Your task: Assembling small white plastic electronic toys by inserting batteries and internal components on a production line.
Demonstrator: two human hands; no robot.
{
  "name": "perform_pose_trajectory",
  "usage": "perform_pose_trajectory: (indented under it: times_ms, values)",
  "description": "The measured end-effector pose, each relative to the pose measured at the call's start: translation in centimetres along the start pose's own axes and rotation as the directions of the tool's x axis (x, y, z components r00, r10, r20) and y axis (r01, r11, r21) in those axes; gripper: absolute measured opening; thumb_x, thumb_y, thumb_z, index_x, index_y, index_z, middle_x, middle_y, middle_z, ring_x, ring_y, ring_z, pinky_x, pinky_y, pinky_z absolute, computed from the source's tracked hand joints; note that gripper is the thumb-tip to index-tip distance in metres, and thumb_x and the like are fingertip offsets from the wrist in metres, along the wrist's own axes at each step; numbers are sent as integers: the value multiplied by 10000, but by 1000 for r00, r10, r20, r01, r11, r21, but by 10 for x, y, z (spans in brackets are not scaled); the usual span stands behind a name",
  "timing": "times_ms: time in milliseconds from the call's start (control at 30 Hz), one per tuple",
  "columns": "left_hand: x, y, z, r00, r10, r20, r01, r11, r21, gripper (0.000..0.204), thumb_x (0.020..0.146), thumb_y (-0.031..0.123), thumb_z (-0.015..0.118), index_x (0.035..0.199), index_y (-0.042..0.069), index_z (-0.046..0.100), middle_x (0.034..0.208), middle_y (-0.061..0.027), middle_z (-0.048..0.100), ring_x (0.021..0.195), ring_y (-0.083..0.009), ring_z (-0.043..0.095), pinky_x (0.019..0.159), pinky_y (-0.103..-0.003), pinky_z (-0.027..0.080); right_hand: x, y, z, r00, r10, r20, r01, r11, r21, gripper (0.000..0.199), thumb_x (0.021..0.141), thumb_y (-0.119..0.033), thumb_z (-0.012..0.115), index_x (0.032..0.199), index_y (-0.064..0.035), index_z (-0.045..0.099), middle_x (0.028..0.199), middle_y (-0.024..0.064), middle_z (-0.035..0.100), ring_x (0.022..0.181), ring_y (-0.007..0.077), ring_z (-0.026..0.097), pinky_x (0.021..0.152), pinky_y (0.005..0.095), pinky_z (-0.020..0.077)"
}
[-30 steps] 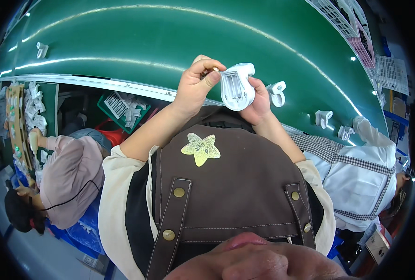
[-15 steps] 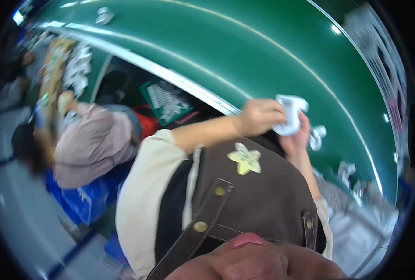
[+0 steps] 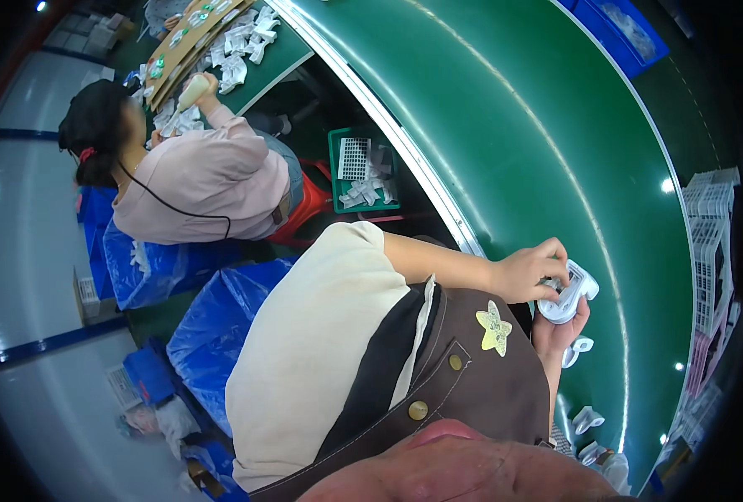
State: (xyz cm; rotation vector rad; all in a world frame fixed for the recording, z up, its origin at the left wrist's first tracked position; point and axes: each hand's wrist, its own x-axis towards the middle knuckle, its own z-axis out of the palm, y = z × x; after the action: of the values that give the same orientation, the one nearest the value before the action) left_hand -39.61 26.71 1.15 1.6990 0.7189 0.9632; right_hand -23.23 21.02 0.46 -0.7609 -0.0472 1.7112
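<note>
As you turn left, right hand (image 3: 558, 335): grip closed around white housing (image 3: 570, 299), by bench (image 3: 538, 159) edge.
Left hand (image 3: 528, 273): now over its recess (image 3: 567, 286), hold unclear.

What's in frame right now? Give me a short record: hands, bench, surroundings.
left hand: fingers at the open compartment of the white housing; any small thing between them can't be made out
right hand: holds the housing
bench: green, with loose white parts near the person's right side
co-worker: at left, pink top, gripping a pale tool
crate: green, white pieces inside
</note>
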Motion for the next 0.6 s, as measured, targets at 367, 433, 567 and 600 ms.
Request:
perform_pose_trajectory:
  times_ms: [367,433,567,600]
  values:
    - [22,-27,-3,759,-557,337,650,682,-335,544,739,183,739,1171,20,450,873,-41,505,792,-135,519,672,-255,416,15,-8,-19,980,29,-196,-35,999,-23,439,865,-336,444,1213,-72,497,1181,76,561,1088,232,531,938,391,410]
    - [25,-30,-2,748,-613,255,663,671,-331,488,789,166,652,1194,-5,440,838,-43,517,781,-122,507,633,-246,409,18,-15,-21,986,24,-167,-28,999,-26,419,866,-334,446,1193,-81,514,1161,67,578,1064,233,548,919,407,426]
    - [29,-37,-9,661,-717,223,614,346,-709,418,786,32,441,1201,-21,440,964,-91,550,764,-144,517,619,-243,418,19,-20,-3,980,7,-201,-13,1000,-27,386,867,-335,450,1162,-102,540,1126,52,607,1014,237,582,876,443,457]
    - [30,-37,-9,662,-716,221,612,346,-711,418,786,32,441,1201,-21,440,964,-91,550,764,-144,517,619,-243,418,18,-21,-3,973,5,-232,-12,999,-31,388,866,-338,450,1161,-104,542,1125,48,606,1017,235,579,875,441,455]
